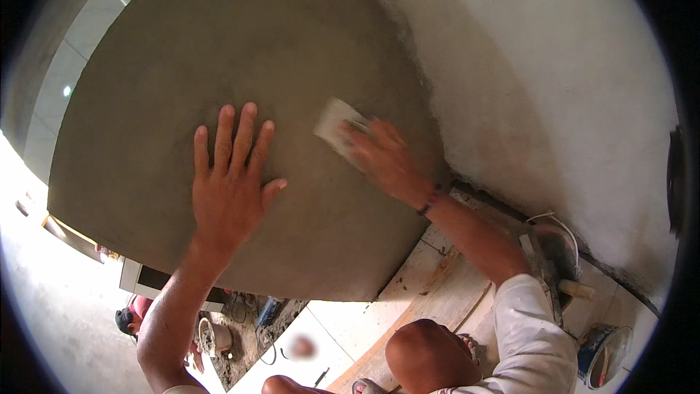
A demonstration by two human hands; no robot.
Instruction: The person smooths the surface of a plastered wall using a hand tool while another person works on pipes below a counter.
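Observation:
A broad grey plastered surface (292, 51) with a curved left edge fills the middle of the head view. My left hand (230, 201) lies flat against it, fingers spread and holding nothing. To its right, my right hand (390, 164) is closed on a pale rectangular plastering float (334, 122), whose flat side is against the plaster. Float and fingers are smeared by motion, and the fingers partly hide the float's lower right end. A dark beaded bracelet (430, 201) circles the right wrist.
A whitish wall (525, 51) meets the plaster on the right. Below lie pale tiles (339, 328), a wooden plank (445, 295), a bucket with a wire handle (558, 244), a dark blue bucket (605, 357) and a small bucket (216, 337). Another person (133, 315) is at lower left.

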